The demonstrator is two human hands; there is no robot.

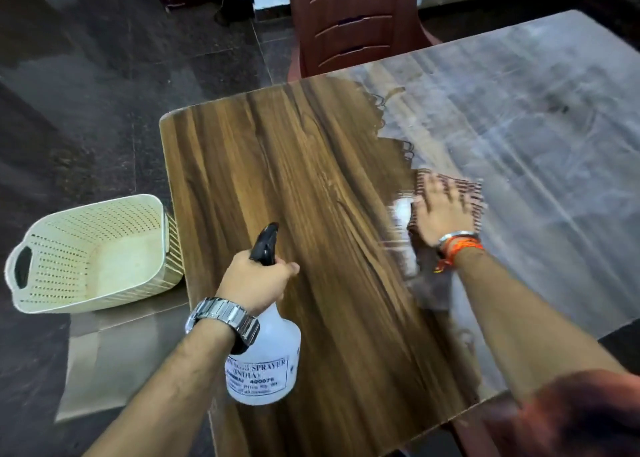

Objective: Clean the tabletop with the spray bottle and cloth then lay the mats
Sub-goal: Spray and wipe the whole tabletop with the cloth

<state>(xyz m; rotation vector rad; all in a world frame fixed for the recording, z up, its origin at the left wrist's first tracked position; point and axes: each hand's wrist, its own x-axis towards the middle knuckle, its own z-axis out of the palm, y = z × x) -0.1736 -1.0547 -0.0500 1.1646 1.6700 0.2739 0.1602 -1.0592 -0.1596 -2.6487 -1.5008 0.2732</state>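
Note:
My left hand [254, 282] grips a translucent spray bottle [266, 363] by its black trigger head, holding it over the left part of the wooden tabletop [277, 166]. My right hand [441, 211] lies flat with spread fingers on a red-and-white checked cloth [467, 193], pressing it onto the table near the middle. Left of the cloth the wood grain shows dark and bare. To the right, the surface is covered by a pale, streaky film. The cloth and right hand are blurred by motion.
A cream perforated plastic basket [93, 252] stands on a low surface left of the table, with striped mats [173, 245] propped against its right side. A dark red plastic chair [353, 20] is at the table's far edge. Dark tiled floor surrounds everything.

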